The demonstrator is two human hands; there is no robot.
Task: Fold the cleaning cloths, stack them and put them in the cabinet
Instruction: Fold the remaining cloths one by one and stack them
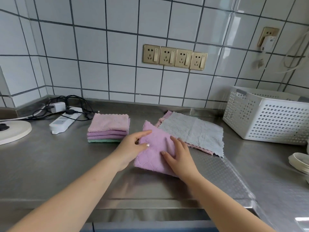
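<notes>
Purple cleaning cloth (155,148) sits front and centre on the steel countertop (58,164), already doubled over by the look of it, and both hands are flat on top of it. Left hand (133,148) lies open along the cloth's left edge, fingers together and stretched toward the far corner, thumb resting on the fabric. Right hand (178,154) is spread palm-down on the near right part, fingers apart, pressing rather than gripping. Neither hand is clamped on anything. Both forearms reach in from the near edge, angled toward each other.

This one looks soft and light, a limp quilted microfibre that will flop and drag rather than hold a crease, so my call is that it wants pressing flat and then lifting by a folded edge or two corners, not by the middle.

Just to the left, touching nothing, stands the folded stack (108,129): pink on top, purples under it, a green one at the bottom. To the right, a grey cloth (192,129) lies unfolded over a pink one whose edge peeks out, so there is folding left to do. White perforated basket (267,118) waits at the far right; no cabinet in view
</notes>
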